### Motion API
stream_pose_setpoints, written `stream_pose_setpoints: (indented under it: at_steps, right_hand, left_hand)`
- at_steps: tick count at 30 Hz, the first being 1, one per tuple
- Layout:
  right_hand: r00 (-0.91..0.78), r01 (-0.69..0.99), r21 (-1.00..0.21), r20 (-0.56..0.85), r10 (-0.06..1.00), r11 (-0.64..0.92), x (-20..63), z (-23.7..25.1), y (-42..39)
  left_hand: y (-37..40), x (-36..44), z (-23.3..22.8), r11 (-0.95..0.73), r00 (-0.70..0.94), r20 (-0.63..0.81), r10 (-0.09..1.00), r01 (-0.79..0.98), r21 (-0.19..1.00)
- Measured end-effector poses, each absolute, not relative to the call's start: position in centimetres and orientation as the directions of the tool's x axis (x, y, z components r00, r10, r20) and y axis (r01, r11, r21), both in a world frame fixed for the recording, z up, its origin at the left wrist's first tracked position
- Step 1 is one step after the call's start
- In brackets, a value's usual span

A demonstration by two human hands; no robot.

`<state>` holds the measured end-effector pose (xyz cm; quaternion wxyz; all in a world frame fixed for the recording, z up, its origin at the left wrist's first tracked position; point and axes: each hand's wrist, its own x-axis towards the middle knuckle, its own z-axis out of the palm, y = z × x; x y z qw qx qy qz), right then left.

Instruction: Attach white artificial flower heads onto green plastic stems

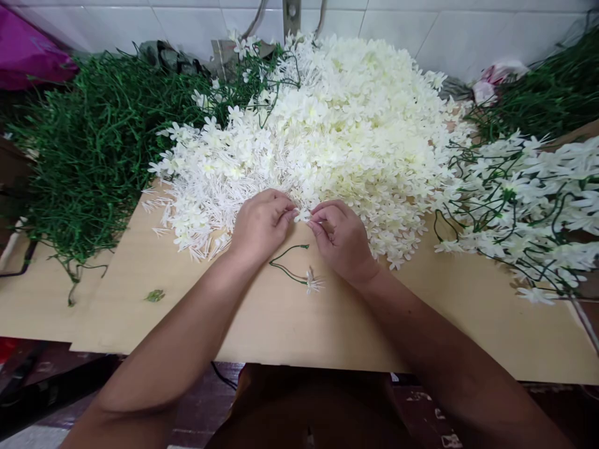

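My left hand [264,226] and my right hand [340,239] meet at the front edge of a big heap of white artificial flower heads [369,125]. Between their fingertips is a small white artificial flower [302,215], pinched from both sides. Just below, on the table, lies a bent green plastic stem [286,269] with a spiky white piece [312,282] on one end. Thin white stamen pieces [250,171] are piled beyond my left hand.
A tangled mound of green stems [93,137] covers the left side. Finished-looking white flowers on green stems [519,199] lie at right, more green stems [547,87] behind them. A small greenish bit [155,295] rests on the wooden table [318,337]. A tiled wall [397,28] stands behind.
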<state>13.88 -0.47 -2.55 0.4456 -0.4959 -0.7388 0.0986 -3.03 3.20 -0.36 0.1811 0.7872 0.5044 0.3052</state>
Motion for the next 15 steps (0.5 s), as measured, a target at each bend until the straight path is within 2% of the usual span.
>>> stream_pose_setpoints:
  at_steps: [3,9,15]
  right_hand:
    - [-0.1,0.645,-0.576,0.588,0.803,0.502,13.54,-2.5,-0.55]
    - [-0.059,0.652,-0.578,0.606,0.793,0.49,13.36,-2.54,-0.31]
    - [-0.011,0.597,-0.669,0.545,0.839,0.442,13.44,-2.84,-0.16]
  left_hand:
    - [3.25,-3.06,-0.19,-0.418,0.25,0.344,0.905,0.675,0.608]
    - [2.76,-2.48,-0.8,-0.225,0.208,0.132,0.969,0.526,0.82]
    - [2.62,-2.12,-1.12,-0.236,0.24,0.14,0.961,0.438,0.868]
